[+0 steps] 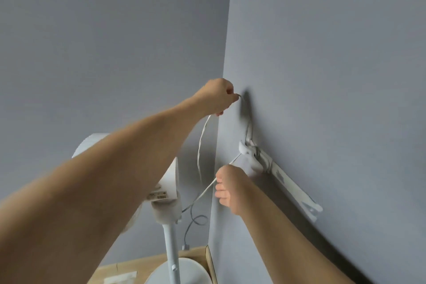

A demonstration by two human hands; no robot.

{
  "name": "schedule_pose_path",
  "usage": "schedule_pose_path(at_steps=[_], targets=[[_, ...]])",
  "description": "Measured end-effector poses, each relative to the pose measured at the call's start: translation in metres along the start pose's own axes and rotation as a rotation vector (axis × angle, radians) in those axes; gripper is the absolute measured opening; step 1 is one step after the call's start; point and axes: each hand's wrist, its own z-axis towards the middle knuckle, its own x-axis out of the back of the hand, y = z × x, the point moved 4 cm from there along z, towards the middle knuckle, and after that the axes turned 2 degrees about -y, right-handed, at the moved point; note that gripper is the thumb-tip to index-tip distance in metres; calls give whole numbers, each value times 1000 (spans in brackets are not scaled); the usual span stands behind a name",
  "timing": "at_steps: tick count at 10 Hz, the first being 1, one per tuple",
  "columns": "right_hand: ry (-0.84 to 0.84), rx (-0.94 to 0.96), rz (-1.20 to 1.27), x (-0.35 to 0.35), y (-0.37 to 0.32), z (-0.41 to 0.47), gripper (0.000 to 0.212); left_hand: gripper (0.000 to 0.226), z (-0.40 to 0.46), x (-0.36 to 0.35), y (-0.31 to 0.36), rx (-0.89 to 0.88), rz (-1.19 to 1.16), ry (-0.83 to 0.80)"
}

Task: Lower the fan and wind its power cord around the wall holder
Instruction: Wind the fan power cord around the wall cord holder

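Cord (201, 145) already loops the wall holder (252, 153) several times, it seems; our left hand (219, 97) and right hand (227, 185) both pinch remaining slack.

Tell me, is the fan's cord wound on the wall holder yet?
Partly. A few turns of cord wrap the wall holder; a long slack loop runs between left hand and right hand.
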Motion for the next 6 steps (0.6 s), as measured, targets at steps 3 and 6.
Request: schedule_pose_path(at_steps=[3, 6], targets=[[363, 724, -417, 19, -68, -63, 30, 32, -10, 60, 92, -290, 652, -73], [429, 929, -247, 22, -134, -79, 65, 8, -24, 131, 154, -549, 1048, 356]])
